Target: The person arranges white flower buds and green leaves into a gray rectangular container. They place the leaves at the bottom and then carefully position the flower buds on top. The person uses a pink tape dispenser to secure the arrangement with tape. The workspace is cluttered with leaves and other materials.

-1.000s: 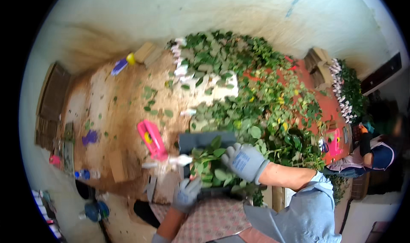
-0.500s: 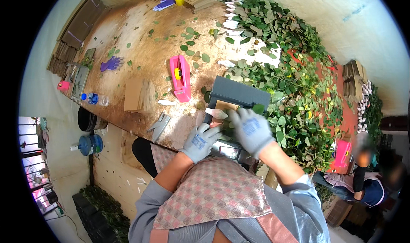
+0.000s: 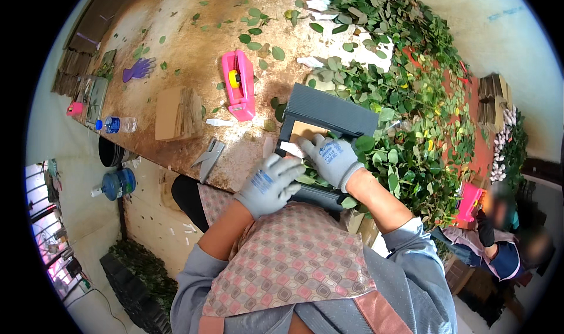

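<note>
Scuffed brown table [image 3: 176,52], leaf-littered, pale wall [image 3: 499,26] behind. Fingers first: the right hand [image 3: 332,158], grey glove, has its fingers bent down and close together, tips at a white-wrapped tip [image 3: 292,149]; can't tell if they pinch it. The left hand [image 3: 269,184], same glove, has its fingers out, slightly spread, nothing visibly gripped. Between the 2 sets of fingers: green leaves [image 3: 305,175], low in the dark grey box [image 3: 329,108]. Delta: 1.0 s ago leaves covered the box opening; now the tan card [image 3: 308,130] shows just beyond the right fingertips. The right hand was motion-blurred 0.5 s ago and is sharp now. My read: the greenery now sits down inside the box rather than heaped over it, with the right hand working at the white end. Left of the left fingers: grey stapler-like tool [image 3: 210,158], then cardboard stack [image 3: 176,114], then water bottle [image 3: 116,124]. Ahead of the left fingers: pink tape dispenser [image 3: 238,87]. Right of the right fingers: big leafy pile [image 3: 405,134], just beside the box. Farthest right: co-worker [image 3: 482,246] near a 2nd pink dispenser [image 3: 470,202].
</note>
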A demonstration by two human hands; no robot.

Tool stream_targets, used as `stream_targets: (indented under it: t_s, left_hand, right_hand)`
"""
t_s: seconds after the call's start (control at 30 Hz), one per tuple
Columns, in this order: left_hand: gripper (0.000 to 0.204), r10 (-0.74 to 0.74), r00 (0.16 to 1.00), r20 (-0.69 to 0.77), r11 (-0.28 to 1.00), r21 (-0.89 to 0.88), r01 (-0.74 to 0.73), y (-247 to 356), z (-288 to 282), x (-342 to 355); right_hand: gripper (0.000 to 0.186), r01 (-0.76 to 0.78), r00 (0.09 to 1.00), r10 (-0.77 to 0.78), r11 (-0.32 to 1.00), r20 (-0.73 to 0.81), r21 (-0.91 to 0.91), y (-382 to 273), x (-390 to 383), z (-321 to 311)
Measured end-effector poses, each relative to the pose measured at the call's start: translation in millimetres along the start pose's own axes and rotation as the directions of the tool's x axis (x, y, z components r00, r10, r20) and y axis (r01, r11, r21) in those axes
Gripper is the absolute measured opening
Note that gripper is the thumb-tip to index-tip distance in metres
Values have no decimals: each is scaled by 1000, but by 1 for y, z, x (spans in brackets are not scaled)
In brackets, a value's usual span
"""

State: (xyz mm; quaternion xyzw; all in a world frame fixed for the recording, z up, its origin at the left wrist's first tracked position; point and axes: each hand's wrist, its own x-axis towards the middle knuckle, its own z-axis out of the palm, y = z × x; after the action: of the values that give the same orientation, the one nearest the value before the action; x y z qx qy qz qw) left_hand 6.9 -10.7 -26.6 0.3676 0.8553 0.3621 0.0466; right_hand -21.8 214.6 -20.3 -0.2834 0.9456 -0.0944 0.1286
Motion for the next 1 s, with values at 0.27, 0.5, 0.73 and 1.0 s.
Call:
stream_targets:
  t_s: [0.27,0.5,0.73,1.0]
  left_hand:
    - [32,-120,951,285,916,401,-5,-47,-26,54]
    - [17,-67,941,332,843,524,-124,-61,-35,44]
    - [38,-305,944,130,755,637,156,-55,-88,14]
    - [47,-3,970,243,900,423,-103,13,-13,4]
  right_hand:
    - [26,-92,989,84,994,125,59,4,12,-3]
    - [20,-57,996,57,998,66,3,12,13,20]
    - [19,21,999,-16,993,43,-118,2,9,13]
    - [15,-6,999,8,1000,49,-31,-3,11,10]
